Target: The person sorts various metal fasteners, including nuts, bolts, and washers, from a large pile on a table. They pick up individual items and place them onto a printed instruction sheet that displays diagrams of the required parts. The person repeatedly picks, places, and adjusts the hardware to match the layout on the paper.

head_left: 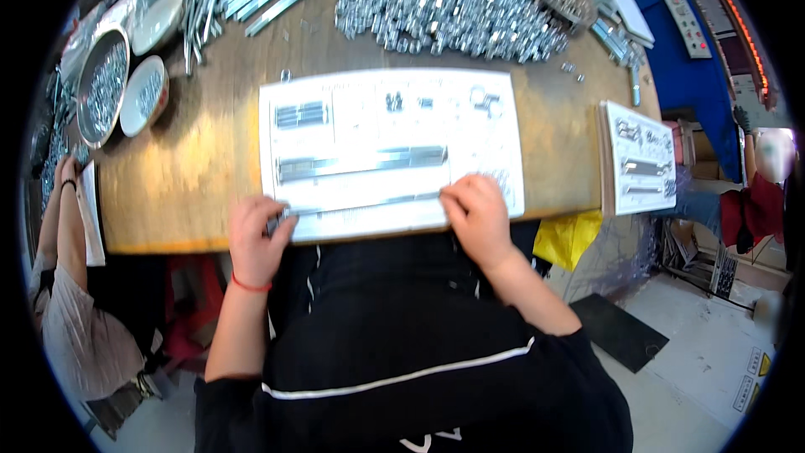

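Silver strip (386, 201) lies along the near side of a white board (369, 130), right hand (480, 216) pinching one end; the left hand's (254, 239) grip, at the other, cannot be told. Uneven pulling could skew it.

Both hands (476, 211) apart, fingers (454, 199) bent, forearms (530, 295) angled inward

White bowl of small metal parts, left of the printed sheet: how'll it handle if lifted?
The bowl is probably heavy for its size: metal parts lie inside. Likely stiff: its outline looks round. Tipping may spill the parts, since it's open.
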{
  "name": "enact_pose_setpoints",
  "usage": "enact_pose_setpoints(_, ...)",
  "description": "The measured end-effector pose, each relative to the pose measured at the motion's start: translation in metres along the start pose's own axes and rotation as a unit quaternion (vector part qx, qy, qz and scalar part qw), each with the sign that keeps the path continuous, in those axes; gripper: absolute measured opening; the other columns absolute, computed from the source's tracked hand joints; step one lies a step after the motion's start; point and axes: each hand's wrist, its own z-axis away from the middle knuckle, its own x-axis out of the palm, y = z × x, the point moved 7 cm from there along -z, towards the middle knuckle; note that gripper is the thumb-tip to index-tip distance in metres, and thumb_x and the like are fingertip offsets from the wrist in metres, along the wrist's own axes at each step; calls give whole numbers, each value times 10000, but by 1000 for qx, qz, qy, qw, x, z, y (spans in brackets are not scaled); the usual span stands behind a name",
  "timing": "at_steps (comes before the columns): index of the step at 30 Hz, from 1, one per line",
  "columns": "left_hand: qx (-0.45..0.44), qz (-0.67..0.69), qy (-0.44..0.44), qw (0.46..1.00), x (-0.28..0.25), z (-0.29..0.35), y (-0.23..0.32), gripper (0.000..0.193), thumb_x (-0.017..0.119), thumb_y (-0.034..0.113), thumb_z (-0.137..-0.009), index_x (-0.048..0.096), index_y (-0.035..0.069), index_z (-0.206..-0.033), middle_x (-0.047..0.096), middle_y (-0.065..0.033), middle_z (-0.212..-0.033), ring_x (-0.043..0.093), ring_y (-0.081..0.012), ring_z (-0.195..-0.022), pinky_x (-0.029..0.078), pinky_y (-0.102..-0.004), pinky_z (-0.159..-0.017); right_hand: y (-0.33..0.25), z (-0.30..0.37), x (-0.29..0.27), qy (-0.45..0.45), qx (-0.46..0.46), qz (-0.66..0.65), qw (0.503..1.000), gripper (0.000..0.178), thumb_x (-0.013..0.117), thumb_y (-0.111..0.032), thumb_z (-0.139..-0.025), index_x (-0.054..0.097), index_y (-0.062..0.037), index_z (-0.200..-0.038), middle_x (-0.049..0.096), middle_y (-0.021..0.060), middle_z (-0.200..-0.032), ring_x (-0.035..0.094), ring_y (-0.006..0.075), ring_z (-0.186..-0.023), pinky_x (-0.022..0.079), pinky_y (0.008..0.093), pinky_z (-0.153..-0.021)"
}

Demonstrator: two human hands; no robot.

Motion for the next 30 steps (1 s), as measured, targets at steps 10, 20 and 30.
enact_pose_setpoints(10,-24,152,23,988,-12,7,-15,292,778,27,-740,641,12,-998,604,-99,-923,580,-211,-810,478,-311,-721,18,-24,-16,-75,87,-112,987,145,744,-82,-776,665,-32,-887,632,91,-847,609,282,-804,489,363,-709)
enact_pose_setpoints(20,-160,51,154,974,-25,-8,-62,114,607,91,-928,627,-19,-908,594,-96,-837,555,-183,-756,451,-299,-693,225,-307,-142,88,141,146,975,246,687,-150,-807,718,-55,-1031,697,164,-986,665,316,-937,514,400,-841)
enact_pose_setpoints(30,-159,-26,148,976,-26,-17,-50,134,613,96,-925,623,-28,-876,584,-110,-804,549,-214,-719,442,-321,-668,306,-397,-101,3,297,322,899,269,732,-272,-756,756,-71,-934,722,188,-962,696,327,-913,537,407,-831)
